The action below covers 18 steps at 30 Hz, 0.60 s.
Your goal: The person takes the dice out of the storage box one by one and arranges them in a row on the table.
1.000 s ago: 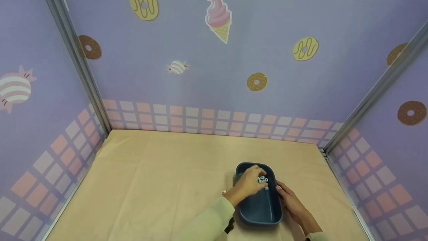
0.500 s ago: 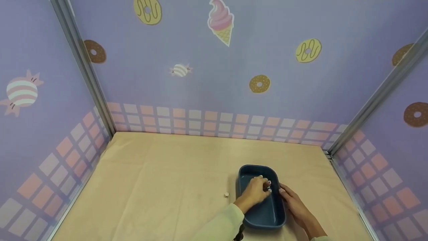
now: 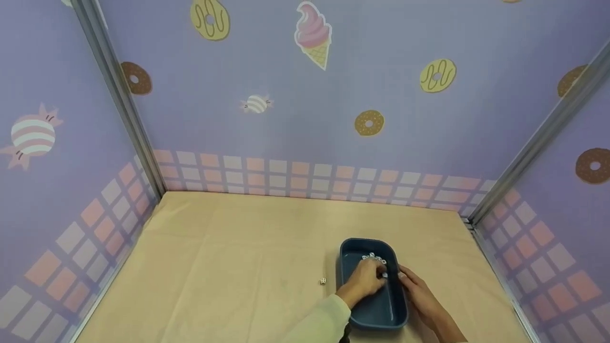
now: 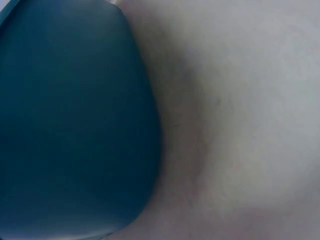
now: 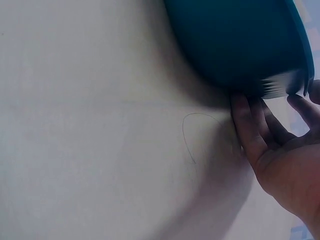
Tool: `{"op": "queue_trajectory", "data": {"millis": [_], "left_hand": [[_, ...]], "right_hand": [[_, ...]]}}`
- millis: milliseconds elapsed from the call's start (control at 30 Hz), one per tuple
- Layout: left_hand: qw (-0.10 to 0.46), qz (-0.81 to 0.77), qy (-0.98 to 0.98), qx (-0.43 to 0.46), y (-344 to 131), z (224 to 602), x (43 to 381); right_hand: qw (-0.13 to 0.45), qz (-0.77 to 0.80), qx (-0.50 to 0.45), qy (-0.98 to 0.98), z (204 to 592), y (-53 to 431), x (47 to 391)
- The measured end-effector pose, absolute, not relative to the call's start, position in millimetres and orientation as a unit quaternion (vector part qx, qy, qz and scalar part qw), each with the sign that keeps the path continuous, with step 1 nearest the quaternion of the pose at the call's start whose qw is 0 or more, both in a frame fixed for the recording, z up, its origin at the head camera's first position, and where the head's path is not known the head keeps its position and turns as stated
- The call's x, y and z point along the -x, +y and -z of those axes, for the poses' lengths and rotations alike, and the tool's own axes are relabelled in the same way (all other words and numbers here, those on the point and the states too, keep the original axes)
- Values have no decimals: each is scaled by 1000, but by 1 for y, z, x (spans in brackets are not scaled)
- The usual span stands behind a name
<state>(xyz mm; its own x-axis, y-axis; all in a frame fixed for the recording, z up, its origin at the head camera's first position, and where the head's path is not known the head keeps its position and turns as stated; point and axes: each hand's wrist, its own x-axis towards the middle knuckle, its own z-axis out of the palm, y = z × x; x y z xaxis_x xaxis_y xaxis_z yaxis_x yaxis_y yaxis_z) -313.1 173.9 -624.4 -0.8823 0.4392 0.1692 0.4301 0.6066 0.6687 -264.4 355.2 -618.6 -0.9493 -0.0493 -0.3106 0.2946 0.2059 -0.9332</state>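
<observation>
A dark blue rectangular bin with rounded corners stands on the cloth-covered table, right of centre. Several small white dice lie inside towards its far end. My left hand reaches in over the near wall side, fingers bent down beside the dice. One die shows at its thumb; whether the hand holds any is hidden. My right hand grips the bin's right side by the rim. In the right wrist view, that hand's fingers lie against the outer wall. Only the bin's outer wall and cloth fill the left wrist view.
A single die lies on the beige cloth, left of the bin. Purple walls with sweets printed on them enclose the table at the back and both sides.
My left hand has lowered and drawn slightly nearer inside the bin; the dice clustered at its fingers a second ago now lie spread beyond it. The right hand keeps its place on the bin.
</observation>
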Motion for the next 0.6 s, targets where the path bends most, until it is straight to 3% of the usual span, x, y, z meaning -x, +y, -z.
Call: {"op": "queue_trajectory", "data": {"millis": [367, 600], "left_hand": [[46, -332, 911, -240, 173, 626, 310], [32, -295, 918, -262, 173, 626, 308]], "right_hand": [[135, 620, -76, 769, 620, 353, 264], [128, 615, -75, 774, 618, 353, 262]]}}
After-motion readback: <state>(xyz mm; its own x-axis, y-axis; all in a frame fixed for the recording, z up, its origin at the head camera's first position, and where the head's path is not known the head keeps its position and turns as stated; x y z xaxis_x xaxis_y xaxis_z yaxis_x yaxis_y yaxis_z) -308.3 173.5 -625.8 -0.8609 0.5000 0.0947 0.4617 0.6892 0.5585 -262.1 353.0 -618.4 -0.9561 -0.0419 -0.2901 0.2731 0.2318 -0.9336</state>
